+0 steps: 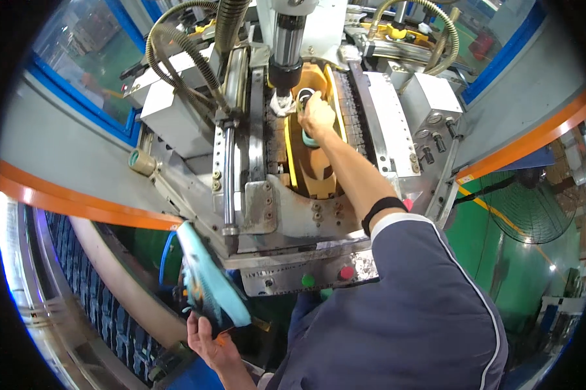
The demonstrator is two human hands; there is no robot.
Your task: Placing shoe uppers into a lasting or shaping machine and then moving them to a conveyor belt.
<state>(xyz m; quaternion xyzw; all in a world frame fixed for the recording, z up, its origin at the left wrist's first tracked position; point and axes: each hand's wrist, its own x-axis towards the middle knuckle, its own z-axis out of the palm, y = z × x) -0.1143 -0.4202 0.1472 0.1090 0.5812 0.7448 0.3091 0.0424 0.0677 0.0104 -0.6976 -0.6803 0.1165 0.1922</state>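
Left fingers (pixel 204 327) pinch a blue shoe (pixel 210 281); right fingers (pixel 309 114) curl over the yellow mould (pixel 292 156), hold unclear; a lettered panel (pixel 286 282) sits below them

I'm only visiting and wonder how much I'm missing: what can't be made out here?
All in the head view:
- Much of the teal item: hidden by the right hand, so its exact grip can't be told.
- The shoe's fine details: blurred.
- The cylinder's top: cut off by the upper edge.
- The gauge's reading: too small.
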